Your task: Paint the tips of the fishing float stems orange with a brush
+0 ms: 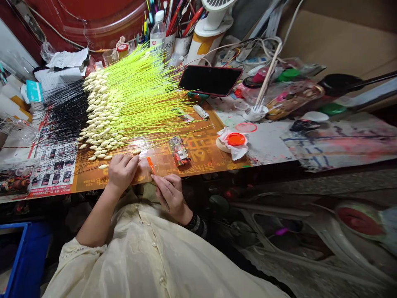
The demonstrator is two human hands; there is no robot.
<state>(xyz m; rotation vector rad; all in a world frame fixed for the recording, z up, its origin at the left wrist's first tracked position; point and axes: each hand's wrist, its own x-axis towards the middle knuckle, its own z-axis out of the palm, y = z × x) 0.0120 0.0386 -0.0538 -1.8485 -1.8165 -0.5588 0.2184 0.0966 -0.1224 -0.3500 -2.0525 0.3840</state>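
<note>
Near the table's front edge my left hand [123, 170] is closed, with the cream body of a fishing float [136, 152] at its fingertips. My right hand [171, 193] pinches a thin paintbrush [151, 164] with an orange tip, which points up and away from me. The brush tip is a short way right of the float's body. Beyond my left hand lies a thick spread of similar floats [104, 111] with cream bodies, black stems to the left and fluorescent yellow antennas to the right.
A small patterned box [180, 151] lies right of the brush. Farther right stands a pot of orange paint [235, 139] wrapped in white tissue. Behind are a dark-screened phone [211, 80], a water bottle [158, 31] and a white fan [214, 25]. A blue crate [31, 252] is at lower left.
</note>
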